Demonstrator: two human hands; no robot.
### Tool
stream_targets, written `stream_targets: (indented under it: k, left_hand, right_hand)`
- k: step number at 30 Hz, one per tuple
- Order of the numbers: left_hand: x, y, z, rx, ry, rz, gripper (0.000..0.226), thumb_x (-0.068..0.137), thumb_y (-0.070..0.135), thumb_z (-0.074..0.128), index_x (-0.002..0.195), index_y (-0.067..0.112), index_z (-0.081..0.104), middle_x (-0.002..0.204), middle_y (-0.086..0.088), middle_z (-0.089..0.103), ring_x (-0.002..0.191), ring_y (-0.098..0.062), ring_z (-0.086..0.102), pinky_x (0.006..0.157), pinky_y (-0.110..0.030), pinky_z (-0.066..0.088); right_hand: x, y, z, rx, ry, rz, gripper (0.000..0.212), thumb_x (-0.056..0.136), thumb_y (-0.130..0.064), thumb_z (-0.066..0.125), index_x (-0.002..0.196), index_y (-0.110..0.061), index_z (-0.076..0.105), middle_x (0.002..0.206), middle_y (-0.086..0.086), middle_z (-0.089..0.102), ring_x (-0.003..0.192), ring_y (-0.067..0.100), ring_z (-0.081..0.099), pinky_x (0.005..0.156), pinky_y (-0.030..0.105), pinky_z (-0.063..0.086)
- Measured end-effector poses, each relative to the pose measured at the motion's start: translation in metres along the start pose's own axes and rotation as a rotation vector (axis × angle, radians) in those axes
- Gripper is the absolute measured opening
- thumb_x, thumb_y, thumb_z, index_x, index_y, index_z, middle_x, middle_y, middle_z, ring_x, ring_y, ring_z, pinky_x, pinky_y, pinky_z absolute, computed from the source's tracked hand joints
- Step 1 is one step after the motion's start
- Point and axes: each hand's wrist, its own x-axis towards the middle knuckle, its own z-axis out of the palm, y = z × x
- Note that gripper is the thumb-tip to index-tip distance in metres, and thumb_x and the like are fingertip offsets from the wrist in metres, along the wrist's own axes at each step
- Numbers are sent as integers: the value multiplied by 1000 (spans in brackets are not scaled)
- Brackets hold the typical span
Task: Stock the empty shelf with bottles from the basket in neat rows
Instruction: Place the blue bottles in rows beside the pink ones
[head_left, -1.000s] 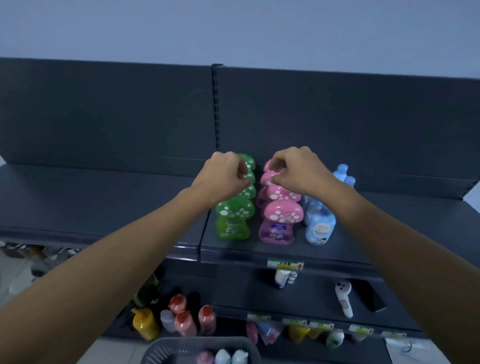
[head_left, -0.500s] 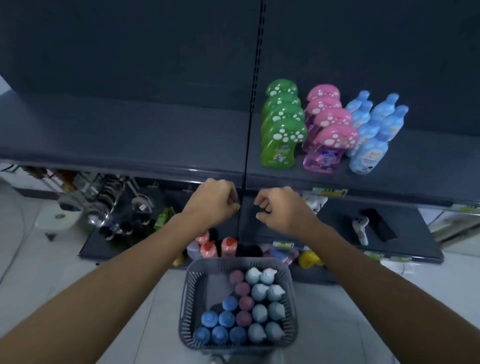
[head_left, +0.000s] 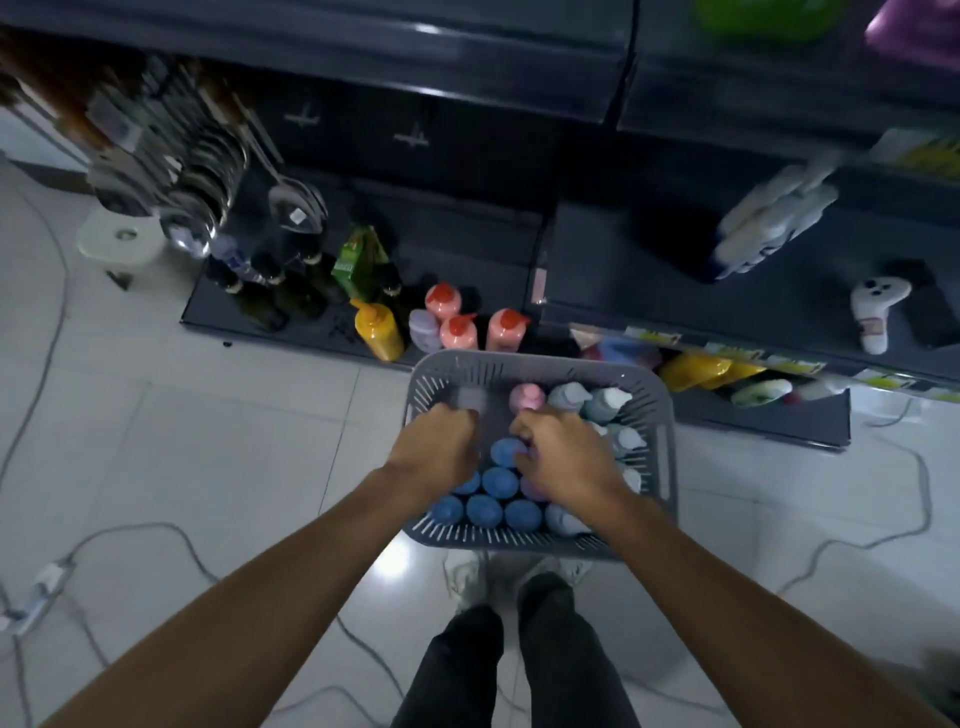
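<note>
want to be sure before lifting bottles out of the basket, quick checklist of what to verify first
1. Both hands over the basket: ok, the left hand and right hand are down inside its rim.
2. Fingers closed on a bottle: cannot tell, both hands are curled, but what they hold is hidden beneath them.
3. Bottles left to stock: ok, blue caps fill the near left, pale caps the right side.
4. Bottles upright: ok, only caps show from above.
5. Basket steady: ok, it sits level on the tiled floor.
6. Free shelf space: cannot tell, the shelf top is out of frame.
</note>
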Motion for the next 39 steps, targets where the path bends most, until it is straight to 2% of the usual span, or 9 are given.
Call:
stream_targets:
  k: [2,9,16,24,29,31,33,36,39]
  left_hand:
    - [8,-10,28,40,-33,-6,27,87,20,61,112,10,63,111,-20,65,101,-41,66,79,-44,54]
    - [32,-30,87,156,-89,47,24,91,13,59,115,11,66,120,-13,63,104,-39,67,85,-46,57]
    - [39,-39,107,148,-111,29,18,91,10,60,108,10,67,114,-12,64,99,-40,67,82,-46,58]
    - [44,-36,110,229,-86,50,17,95,10,58,109,10,68,116,-8,59,101,-37,67,77,-41,52]
    - [44,-29,97,217,-132,31,13,86,8,65,99,9,69,109,-10,67,99,-37,68,73,-37,48]
    - [43,-26,88,173,-139,20,6,82,7,66,86,12,65,105,-12,68,97,-38,68,68,-34,42]
    - [40,-24,81,165,-131,11,10,84,8,66,80,15,59,102,-14,69,95,-40,68,68,-34,42]
    - [36,-20,67,198,-104,15,5,87,10,66,90,12,62,100,-15,68,95,-40,68,71,-37,48]
    - [31,-11,47,233,-91,34,18,86,12,70,101,6,65,107,-19,66,100,-41,67,73,-39,49]
  right_hand:
    - [7,7,33,-16,-40,10,22,87,-27,63,108,-21,64,111,7,65,100,33,64,75,39,51]
    - [20,26,113,-78,-128,59,37,91,-28,59,128,-22,59,128,4,57,110,32,61,79,39,50]
    - [30,29,141,-156,-131,88,37,91,-28,61,128,-23,58,131,4,50,103,34,64,78,41,52]
    - [33,36,149,-200,-123,28,32,91,-25,58,124,-22,60,127,2,57,101,29,65,76,39,52]
    - [36,36,145,-159,-86,24,25,85,-23,63,109,-22,68,113,3,64,91,31,68,66,36,49]
    - [36,36,141,-140,-49,10,22,81,-22,65,103,-22,70,109,4,65,87,33,68,61,34,43]
    - [35,35,134,-131,-22,-6,21,79,-22,66,99,-20,72,106,6,67,84,35,68,58,33,37]
    - [30,27,115,-172,24,-45,15,66,-18,77,81,-16,73,85,8,69,67,35,67,50,31,40]
    - [24,24,94,-211,115,-97,20,51,-18,85,65,-17,71,63,7,64,48,32,61,41,29,42]
